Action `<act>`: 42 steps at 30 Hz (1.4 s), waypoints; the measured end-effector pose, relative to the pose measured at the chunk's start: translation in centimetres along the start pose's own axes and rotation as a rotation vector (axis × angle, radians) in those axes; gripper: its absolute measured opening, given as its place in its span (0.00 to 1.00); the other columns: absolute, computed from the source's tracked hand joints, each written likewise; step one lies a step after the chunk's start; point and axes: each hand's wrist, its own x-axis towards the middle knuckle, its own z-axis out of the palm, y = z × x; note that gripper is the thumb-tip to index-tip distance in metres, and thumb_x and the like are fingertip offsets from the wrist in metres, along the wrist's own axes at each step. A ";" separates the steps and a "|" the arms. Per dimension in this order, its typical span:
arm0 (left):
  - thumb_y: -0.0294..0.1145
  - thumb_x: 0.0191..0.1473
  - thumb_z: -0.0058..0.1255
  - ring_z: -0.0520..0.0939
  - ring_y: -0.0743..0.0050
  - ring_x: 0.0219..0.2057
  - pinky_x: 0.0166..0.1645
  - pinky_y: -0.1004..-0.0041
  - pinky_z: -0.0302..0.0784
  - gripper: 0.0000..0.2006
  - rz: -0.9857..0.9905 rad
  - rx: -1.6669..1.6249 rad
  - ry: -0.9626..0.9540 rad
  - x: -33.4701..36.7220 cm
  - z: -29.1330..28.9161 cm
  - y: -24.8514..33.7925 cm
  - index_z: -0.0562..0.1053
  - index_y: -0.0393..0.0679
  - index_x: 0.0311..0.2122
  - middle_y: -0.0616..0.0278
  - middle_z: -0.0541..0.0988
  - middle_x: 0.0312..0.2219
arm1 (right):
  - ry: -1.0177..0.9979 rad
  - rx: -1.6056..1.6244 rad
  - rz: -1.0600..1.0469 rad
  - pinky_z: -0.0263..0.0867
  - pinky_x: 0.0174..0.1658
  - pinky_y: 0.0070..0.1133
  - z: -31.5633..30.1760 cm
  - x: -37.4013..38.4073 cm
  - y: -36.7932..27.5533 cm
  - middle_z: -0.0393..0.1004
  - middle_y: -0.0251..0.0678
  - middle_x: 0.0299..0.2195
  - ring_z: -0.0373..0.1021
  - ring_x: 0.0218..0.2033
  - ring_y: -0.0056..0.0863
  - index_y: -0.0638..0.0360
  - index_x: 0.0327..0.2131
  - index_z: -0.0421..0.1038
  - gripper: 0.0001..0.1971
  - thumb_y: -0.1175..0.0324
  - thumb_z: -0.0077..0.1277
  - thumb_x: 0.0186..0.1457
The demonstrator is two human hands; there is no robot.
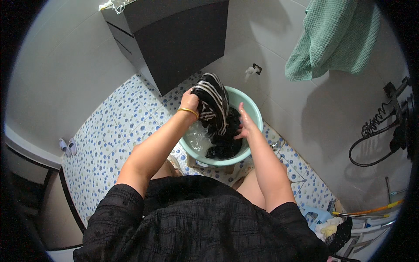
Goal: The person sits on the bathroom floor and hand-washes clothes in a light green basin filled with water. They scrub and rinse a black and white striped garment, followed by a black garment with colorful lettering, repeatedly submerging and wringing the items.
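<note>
A pale green basin [256,114] holds cloudy water [197,140] and a bunched black garment [226,146]. My left hand [190,101], with a gold bangle at the wrist, is closed on a black garment with white stripes [214,94]. That striped cloth is lifted over the basin's far left rim, and its lower end hangs down onto the dark cloth inside. Over the right side of the basin, my right hand [245,124] has its fingers spread, beside the dark cloth. Whether its lower fingertips touch the cloth I cannot tell.
A dark cabinet [179,41] stands beyond the basin, with a tap [252,70] on the wall to its right. A green towel [334,39] hangs at upper right. A black coiled hose [375,126], a light blue jug [316,216] and poles [371,214] are on the right. Slippers [67,147] lie far left.
</note>
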 end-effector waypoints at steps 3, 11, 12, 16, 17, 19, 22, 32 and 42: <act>0.25 0.47 0.42 0.77 0.68 0.30 0.36 0.68 0.74 0.09 -0.028 -0.164 -0.107 -1.4 2.2 2.6 0.70 0.37 0.34 0.57 0.75 0.29 | -0.268 0.167 0.045 0.35 0.51 0.53 1.1 -0.2 0.1 0.39 0.40 0.58 0.37 0.58 0.47 0.45 0.58 0.38 0.51 0.25 0.35 0.33; 0.36 0.49 0.41 0.73 0.63 0.40 0.48 0.62 0.68 0.15 -0.260 -0.452 -0.330 1.0 1.1 0.5 0.68 0.38 0.40 0.54 0.73 0.39 | -0.856 0.782 -0.288 0.54 0.51 0.35 2.8 -0.2 -0.8 0.59 0.38 0.50 0.56 0.51 0.37 0.51 0.52 0.54 0.35 0.37 0.33 0.48; 0.36 0.50 0.40 0.73 0.63 0.41 0.48 0.63 0.68 0.15 -0.268 -0.376 -0.279 1.4 0.5 -0.3 0.68 0.38 0.41 0.53 0.72 0.40 | -0.794 0.773 -0.320 0.57 0.50 0.34 2.6 0.2 -0.9 0.61 0.37 0.48 0.59 0.48 0.36 0.53 0.51 0.57 0.31 0.42 0.34 0.50; 0.33 0.52 0.36 0.71 0.64 0.43 0.50 0.63 0.65 0.15 -0.344 -0.121 -0.226 2.5 -3.9 -2.9 0.66 0.39 0.44 0.56 0.71 0.41 | -0.420 0.700 -0.319 0.65 0.41 0.28 1.2 2.2 -1.1 0.70 0.38 0.39 0.67 0.39 0.33 0.58 0.42 0.66 0.20 0.57 0.40 0.49; 0.32 0.52 0.36 0.71 0.65 0.43 0.50 0.61 0.64 0.14 -0.345 -0.021 -0.258 3.0 -5.4 -3.9 0.67 0.42 0.44 0.57 0.72 0.40 | -0.357 0.665 -0.344 0.65 0.41 0.26 0.9 2.9 -1.0 0.71 0.38 0.37 0.69 0.37 0.33 0.58 0.39 0.68 0.18 0.57 0.42 0.47; 0.27 0.46 0.39 0.69 0.59 0.41 0.46 0.41 0.59 0.24 -0.507 0.363 -0.142 1.6 -6.2 -3.4 0.57 0.55 0.52 0.59 0.68 0.43 | -0.278 0.669 -0.340 0.66 0.39 0.27 1.3 1.4 -1.7 0.72 0.38 0.33 0.70 0.34 0.33 0.60 0.35 0.69 0.16 0.59 0.44 0.45; 0.34 0.36 0.43 0.55 0.43 0.52 0.49 0.34 0.46 0.37 -0.709 -0.017 -0.207 0.3 -4.9 -2.7 0.48 0.59 0.56 0.57 0.49 0.55 | -0.272 0.681 -0.374 0.64 0.39 0.27 0.9 2.9 -1.4 0.72 0.37 0.33 0.69 0.34 0.32 0.59 0.33 0.69 0.16 0.58 0.48 0.43; 0.57 0.45 0.43 0.73 0.58 0.40 0.49 0.60 0.65 0.28 -0.637 -0.527 -0.373 1.7 -3.9 -5.8 0.70 0.41 0.40 0.53 0.73 0.38 | -0.389 0.541 -0.238 0.61 0.43 0.27 5.5 -1.7 0.3 0.68 0.37 0.40 0.65 0.40 0.33 0.55 0.44 0.63 0.29 0.42 0.42 0.46; 0.21 0.31 0.47 0.75 0.71 0.26 0.35 0.74 0.73 0.15 -0.046 0.078 -0.251 1.8 -3.6 -4.4 0.68 0.35 0.32 0.59 0.74 0.26 | -0.111 0.216 -0.131 0.63 0.41 0.26 2.3 6.1 2.2 0.69 0.40 0.40 0.66 0.40 0.32 0.59 0.45 0.64 0.22 0.54 0.43 0.50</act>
